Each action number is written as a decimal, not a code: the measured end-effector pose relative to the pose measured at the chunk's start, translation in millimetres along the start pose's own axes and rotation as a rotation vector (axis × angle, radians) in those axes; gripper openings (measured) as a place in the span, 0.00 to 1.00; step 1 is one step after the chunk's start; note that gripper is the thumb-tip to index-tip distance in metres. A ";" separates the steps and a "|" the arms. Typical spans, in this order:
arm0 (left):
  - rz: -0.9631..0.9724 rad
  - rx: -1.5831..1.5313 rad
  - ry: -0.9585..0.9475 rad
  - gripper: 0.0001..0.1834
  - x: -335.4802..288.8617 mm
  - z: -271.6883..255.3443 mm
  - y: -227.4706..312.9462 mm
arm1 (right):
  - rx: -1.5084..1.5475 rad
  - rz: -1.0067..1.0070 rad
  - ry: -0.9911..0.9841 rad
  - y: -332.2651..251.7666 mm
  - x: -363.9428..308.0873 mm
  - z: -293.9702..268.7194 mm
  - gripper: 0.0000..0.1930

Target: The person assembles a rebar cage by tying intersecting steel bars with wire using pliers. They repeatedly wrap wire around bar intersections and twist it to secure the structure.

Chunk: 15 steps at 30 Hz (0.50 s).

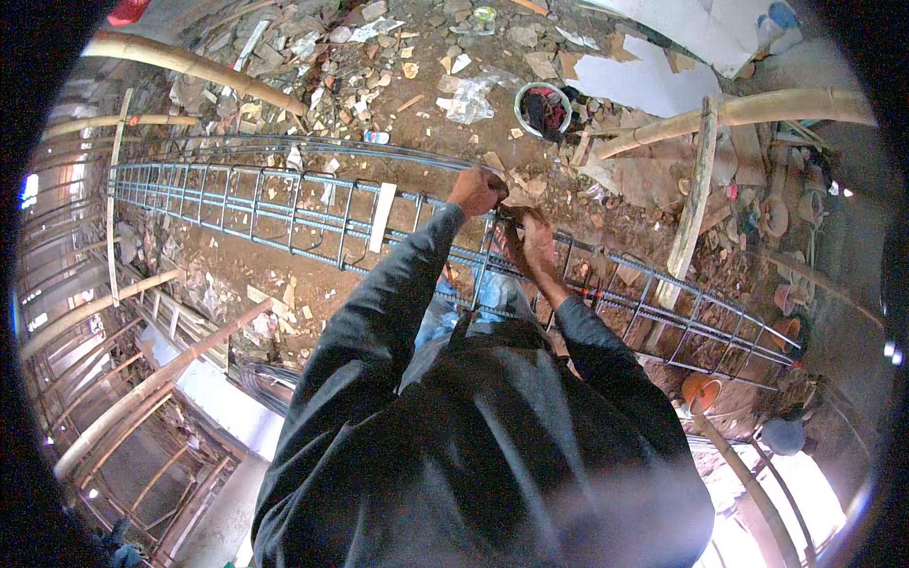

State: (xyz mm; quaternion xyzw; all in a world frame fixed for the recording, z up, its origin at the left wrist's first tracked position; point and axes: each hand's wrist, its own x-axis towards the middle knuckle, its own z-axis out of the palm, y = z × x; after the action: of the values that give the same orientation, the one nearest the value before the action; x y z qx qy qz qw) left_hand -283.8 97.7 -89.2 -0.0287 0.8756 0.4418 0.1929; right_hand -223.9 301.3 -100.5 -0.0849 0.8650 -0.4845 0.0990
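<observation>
A long steel rebar cage point(347, 225) with cross ties stretches from left to right in front of my body. My left hand point(476, 192) is closed at the cage's far top bar, its fingers bent toward a cross tie. Just to its right, my right hand point(536, 244) is bent over the same far bar with its fingers curled. What either hand pinches is too small and too shaded to make out. A pale flat strip point(382, 218) lies across the cage left of my hands.
Thin loose bars point(312, 144) run beyond the cage. Bamboo poles point(199, 68) cross the far left, and another bamboo pole point(748, 109) with a wooden post point(691, 208) stands at right. A bucket of dark cloths point(543, 111) sits among rubble. An orange container point(702, 391) is near right.
</observation>
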 end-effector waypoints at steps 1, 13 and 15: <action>0.027 0.057 0.004 0.10 5.9 4.9 -4.1 | -0.162 -0.165 0.014 -5.2 -4.3 0.4 0.18; 0.427 0.699 -0.129 0.08 52.9 38.9 9.9 | -0.504 -0.163 0.094 -36.5 -45.8 33.4 0.35; 0.389 0.705 -0.262 0.07 53.7 37.3 17.6 | -0.400 0.081 -0.189 -40.7 -46.4 27.8 0.34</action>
State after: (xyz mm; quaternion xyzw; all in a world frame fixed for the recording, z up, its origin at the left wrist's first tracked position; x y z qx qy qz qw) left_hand -325.6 144.1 -115.3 0.2612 0.9304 0.1432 0.2134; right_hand -170.0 268.6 -75.8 -0.1130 0.9334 -0.2889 0.1805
